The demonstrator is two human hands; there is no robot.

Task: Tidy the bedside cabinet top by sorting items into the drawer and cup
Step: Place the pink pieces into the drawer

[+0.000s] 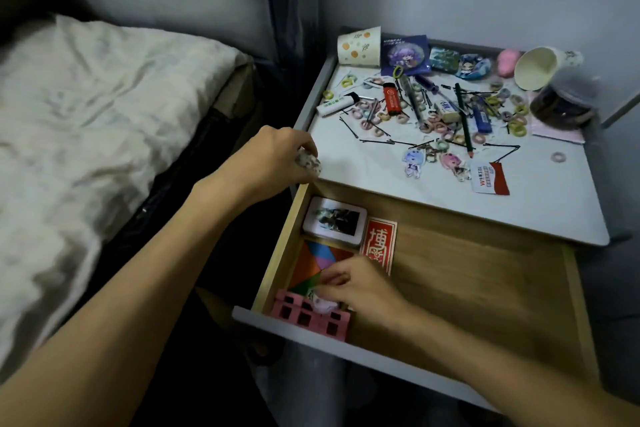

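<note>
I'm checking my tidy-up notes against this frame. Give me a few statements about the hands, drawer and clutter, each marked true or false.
1. The drawer is open. True.
2. The right hand rests on the cabinet top. False: it is in the drawer, pinching a pale thing beside the pink rack.
3. The left hand holds a small patterned thing. True.
4. The red lighter lies in the drawer. False: it lies on the cabinet top.

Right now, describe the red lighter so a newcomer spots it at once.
Find the white cabinet top above the open drawer. Below the purple badge packet at its back lies the red lighter. Its neighbours are a white lighter and a blue lighter.
</note>
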